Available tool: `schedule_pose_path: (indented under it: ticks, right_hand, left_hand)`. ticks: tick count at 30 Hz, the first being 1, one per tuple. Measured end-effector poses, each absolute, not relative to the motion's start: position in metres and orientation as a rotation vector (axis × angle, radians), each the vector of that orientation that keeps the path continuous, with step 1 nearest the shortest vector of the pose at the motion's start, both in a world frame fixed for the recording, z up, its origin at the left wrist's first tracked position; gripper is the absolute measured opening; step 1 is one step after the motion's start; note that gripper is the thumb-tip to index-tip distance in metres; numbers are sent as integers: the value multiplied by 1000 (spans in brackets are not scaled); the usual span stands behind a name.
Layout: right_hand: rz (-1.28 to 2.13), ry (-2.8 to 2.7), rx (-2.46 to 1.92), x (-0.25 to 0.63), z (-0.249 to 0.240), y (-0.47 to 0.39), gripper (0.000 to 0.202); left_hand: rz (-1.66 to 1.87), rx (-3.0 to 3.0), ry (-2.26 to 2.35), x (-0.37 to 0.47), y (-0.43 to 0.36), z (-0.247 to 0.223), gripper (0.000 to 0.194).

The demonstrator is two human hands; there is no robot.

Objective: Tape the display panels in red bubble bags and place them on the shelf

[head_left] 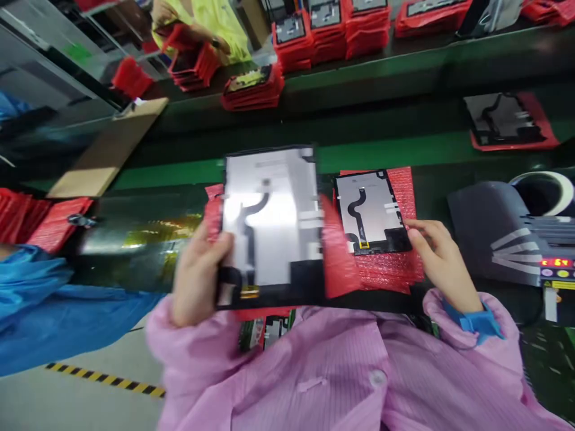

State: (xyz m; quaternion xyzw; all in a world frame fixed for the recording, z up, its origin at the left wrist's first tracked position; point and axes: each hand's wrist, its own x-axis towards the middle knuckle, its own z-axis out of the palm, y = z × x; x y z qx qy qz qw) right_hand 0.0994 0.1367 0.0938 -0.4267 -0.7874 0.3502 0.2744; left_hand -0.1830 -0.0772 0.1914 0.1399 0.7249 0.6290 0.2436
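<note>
In my left hand [195,281] is a tablet-sized display panel [287,239], its silver back facing up, with a dark flex cable running down it. Thumb on top, I hold it by its left edge; a red bubble-wrap sheet [340,257] shows beneath. The hand and panel are slightly blurred. To the right, a second display panel [375,206] lies on red bubble-wrap bags [386,275]. My right hand [433,248], wearing a blue wrist strap [478,320], has its thumb and forefinger closed at that panel's right edge.
A grey tape dispenser [494,233] and a tape roll [545,191] stand right. Another panel [503,120] lies on red wrap beyond. Red-wrapped stacks [291,51] line the back shelf, near a person in yellow [220,27]. A blue sleeve [67,311] reaches in from the left.
</note>
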Motion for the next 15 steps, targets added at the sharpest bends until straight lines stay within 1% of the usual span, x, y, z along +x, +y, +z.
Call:
schedule_pose_path:
  ticks: [3, 7, 12, 15]
  right_hand:
    - [1018, -2087, -1126, 99, 82, 146, 46]
    - [1037, -2010, -1144, 97, 66, 157, 41]
    - [985, -1931, -1242, 97, 55, 173, 34]
    - [930, -1896, -1265, 95, 45, 184, 32]
  left_hand:
    - [1636, 376, 2029, -247, -121, 197, 36]
    - [1451, 309, 2030, -307, -144, 174, 35]
    - [1369, 429, 2142, -329, -146, 140, 48]
    - [1335, 460, 2252, -337, -151, 137, 52]
